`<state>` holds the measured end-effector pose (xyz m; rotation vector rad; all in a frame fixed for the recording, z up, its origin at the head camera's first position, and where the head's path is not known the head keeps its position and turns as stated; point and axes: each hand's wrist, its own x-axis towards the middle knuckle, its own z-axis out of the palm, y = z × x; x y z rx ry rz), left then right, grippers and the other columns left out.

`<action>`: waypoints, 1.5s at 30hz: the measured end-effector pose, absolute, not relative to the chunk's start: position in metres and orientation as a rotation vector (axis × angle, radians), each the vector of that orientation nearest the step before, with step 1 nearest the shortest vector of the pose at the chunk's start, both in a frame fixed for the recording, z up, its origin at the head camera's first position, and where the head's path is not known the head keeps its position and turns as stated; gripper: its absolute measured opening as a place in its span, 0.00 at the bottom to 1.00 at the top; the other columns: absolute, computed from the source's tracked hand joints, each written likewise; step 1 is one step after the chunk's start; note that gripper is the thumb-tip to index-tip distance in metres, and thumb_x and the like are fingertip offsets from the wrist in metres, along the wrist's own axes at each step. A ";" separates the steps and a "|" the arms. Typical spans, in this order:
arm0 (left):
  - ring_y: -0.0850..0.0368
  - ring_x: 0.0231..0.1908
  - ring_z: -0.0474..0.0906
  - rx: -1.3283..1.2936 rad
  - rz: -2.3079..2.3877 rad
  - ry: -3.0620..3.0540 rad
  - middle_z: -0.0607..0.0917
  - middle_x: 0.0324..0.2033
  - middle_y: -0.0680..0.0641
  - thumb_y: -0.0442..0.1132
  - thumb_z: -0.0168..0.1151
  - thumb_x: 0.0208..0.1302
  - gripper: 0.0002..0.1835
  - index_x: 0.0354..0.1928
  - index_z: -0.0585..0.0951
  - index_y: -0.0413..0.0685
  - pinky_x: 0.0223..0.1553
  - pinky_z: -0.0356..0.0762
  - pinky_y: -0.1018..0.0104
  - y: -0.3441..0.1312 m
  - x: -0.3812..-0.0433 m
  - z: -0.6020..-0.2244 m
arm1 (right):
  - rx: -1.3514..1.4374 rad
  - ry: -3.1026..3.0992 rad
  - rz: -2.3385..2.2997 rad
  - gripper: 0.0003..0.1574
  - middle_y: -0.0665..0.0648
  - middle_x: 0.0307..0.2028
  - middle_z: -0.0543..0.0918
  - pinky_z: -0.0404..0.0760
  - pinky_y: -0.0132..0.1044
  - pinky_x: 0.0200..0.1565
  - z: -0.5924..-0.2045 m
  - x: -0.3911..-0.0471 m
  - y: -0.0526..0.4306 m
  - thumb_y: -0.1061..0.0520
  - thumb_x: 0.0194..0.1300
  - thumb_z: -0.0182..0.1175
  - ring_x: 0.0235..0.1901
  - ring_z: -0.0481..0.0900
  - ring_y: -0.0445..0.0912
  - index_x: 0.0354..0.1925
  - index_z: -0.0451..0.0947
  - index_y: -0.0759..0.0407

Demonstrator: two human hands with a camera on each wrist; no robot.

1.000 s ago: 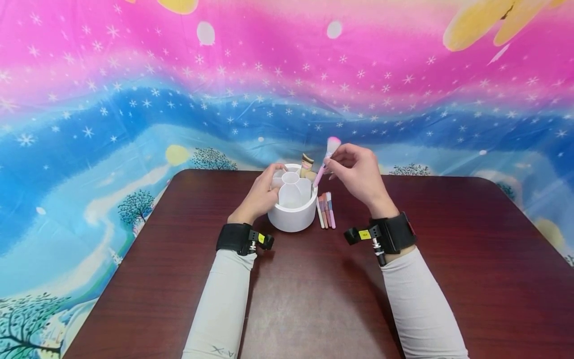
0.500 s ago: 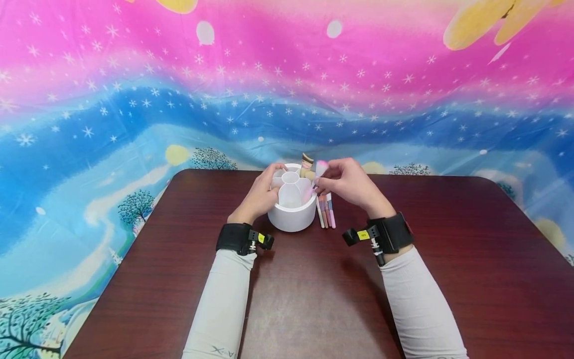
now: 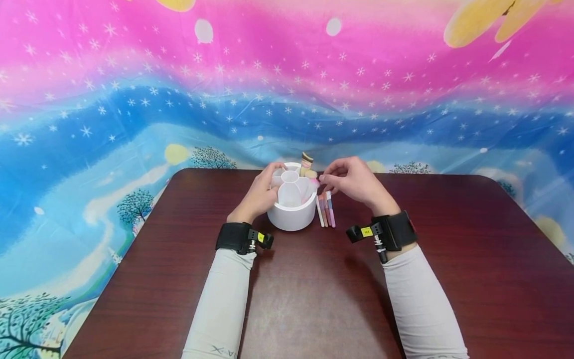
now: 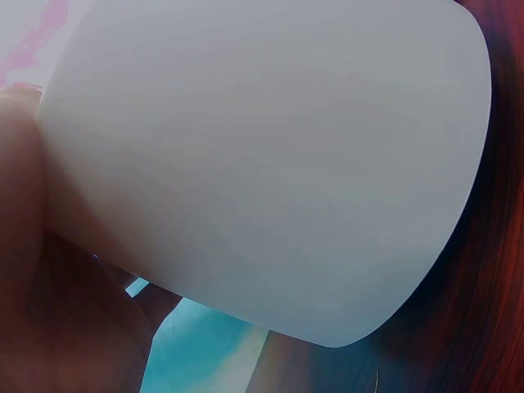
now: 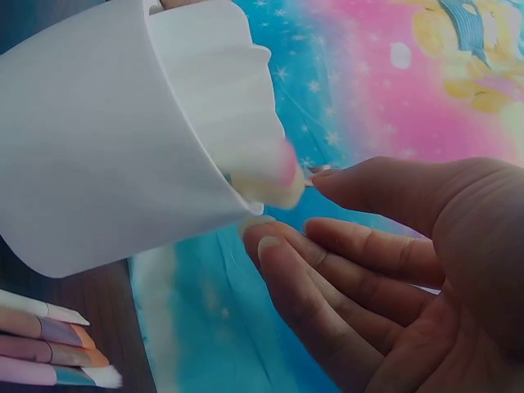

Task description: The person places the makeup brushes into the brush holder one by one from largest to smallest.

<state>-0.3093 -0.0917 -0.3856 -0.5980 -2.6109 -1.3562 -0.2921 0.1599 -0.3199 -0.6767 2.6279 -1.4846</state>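
Note:
A white round makeup brush holder (image 3: 291, 218) with petal-shaped compartments stands on the table. My left hand (image 3: 259, 192) grips its left rim, thumb inside; the left wrist view is mostly filled by the holder's wall (image 4: 270, 164). A pink-tipped makeup brush (image 5: 282, 166) stands in a right-hand compartment, its handle hidden by the wall. Just right of that brush hovers my right hand (image 3: 352, 180), thumb and fingers apart with nothing held. Behind it in the holder are a brown-tipped brush (image 3: 307, 160) and a pale rounded brush head (image 3: 311, 174).
Several makeup brushes (image 3: 326, 212) lie side by side on the dark wooden table (image 3: 296, 299), close to the holder's right side. A colourful printed cloth (image 3: 269, 114) hangs behind the table's far edge.
My right hand has lowered the pink-tipped brush into the holder and let go of it, then drawn slightly right. The left hand keeps its grip on the rim.

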 end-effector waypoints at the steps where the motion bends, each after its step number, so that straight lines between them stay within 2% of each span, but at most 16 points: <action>1: 0.61 0.61 0.56 -0.596 -1.356 -2.610 0.65 0.62 0.51 0.24 0.47 0.58 0.28 0.57 0.65 0.60 0.59 0.60 0.48 -0.092 -0.310 -0.386 | -0.676 2.631 -1.482 0.09 0.62 0.31 0.84 0.81 0.41 0.30 -0.320 -0.292 0.161 0.57 0.61 0.62 0.26 0.81 0.49 0.37 0.79 0.63; 5: 0.61 0.60 0.57 -0.607 -1.354 -2.592 0.66 0.61 0.51 0.23 0.47 0.56 0.29 0.57 0.65 0.59 0.60 0.59 0.49 -0.092 -0.311 -0.386 | -0.644 2.664 -1.471 0.10 0.62 0.31 0.83 0.81 0.42 0.30 -0.319 -0.294 0.167 0.57 0.63 0.60 0.27 0.81 0.50 0.39 0.79 0.64; 12: 0.62 0.59 0.58 -0.597 -1.364 -2.592 0.67 0.61 0.52 0.23 0.47 0.57 0.28 0.56 0.65 0.60 0.59 0.61 0.50 -0.091 -0.310 -0.386 | -0.560 2.767 -1.392 0.09 0.60 0.34 0.81 0.81 0.42 0.30 -0.323 -0.298 0.178 0.55 0.63 0.60 0.27 0.80 0.48 0.39 0.79 0.59; 22: 0.62 0.60 0.58 -0.594 -1.367 -2.591 0.66 0.61 0.52 0.23 0.47 0.57 0.28 0.55 0.66 0.61 0.59 0.60 0.49 -0.092 -0.310 -0.385 | -0.528 2.855 -1.131 0.08 0.60 0.30 0.81 0.78 0.45 0.29 -0.342 -0.308 0.184 0.56 0.62 0.60 0.27 0.78 0.51 0.37 0.77 0.60; 28: 0.61 0.60 0.57 -0.598 -1.368 -2.593 0.66 0.61 0.51 0.23 0.47 0.56 0.28 0.56 0.65 0.60 0.59 0.60 0.48 -0.092 -0.309 -0.384 | -0.492 2.851 -0.974 0.12 0.62 0.30 0.82 0.76 0.43 0.31 -0.355 -0.313 0.182 0.59 0.60 0.60 0.29 0.80 0.54 0.41 0.76 0.65; 34: 0.61 0.61 0.57 -0.594 -1.375 -2.606 0.65 0.62 0.52 0.24 0.46 0.58 0.28 0.56 0.65 0.60 0.59 0.60 0.48 -0.092 -0.308 -0.385 | -0.423 2.848 -0.806 0.15 0.60 0.30 0.83 0.76 0.44 0.33 -0.369 -0.316 0.177 0.57 0.59 0.61 0.29 0.79 0.50 0.42 0.77 0.65; 39: 0.61 0.61 0.57 -0.589 -1.376 -2.617 0.65 0.62 0.51 0.24 0.46 0.58 0.27 0.56 0.65 0.61 0.58 0.61 0.48 -0.092 -0.309 -0.386 | -0.393 2.855 -0.664 0.11 0.56 0.24 0.80 0.74 0.42 0.29 -0.377 -0.318 0.173 0.54 0.60 0.61 0.25 0.75 0.48 0.34 0.79 0.62; 45: 0.61 0.61 0.56 -0.592 -1.389 -2.612 0.65 0.62 0.51 0.23 0.47 0.58 0.27 0.55 0.65 0.61 0.59 0.60 0.48 -0.091 -0.309 -0.385 | -0.363 2.844 -0.613 0.14 0.56 0.19 0.78 0.71 0.39 0.24 -0.381 -0.318 0.172 0.53 0.60 0.61 0.21 0.72 0.48 0.25 0.80 0.61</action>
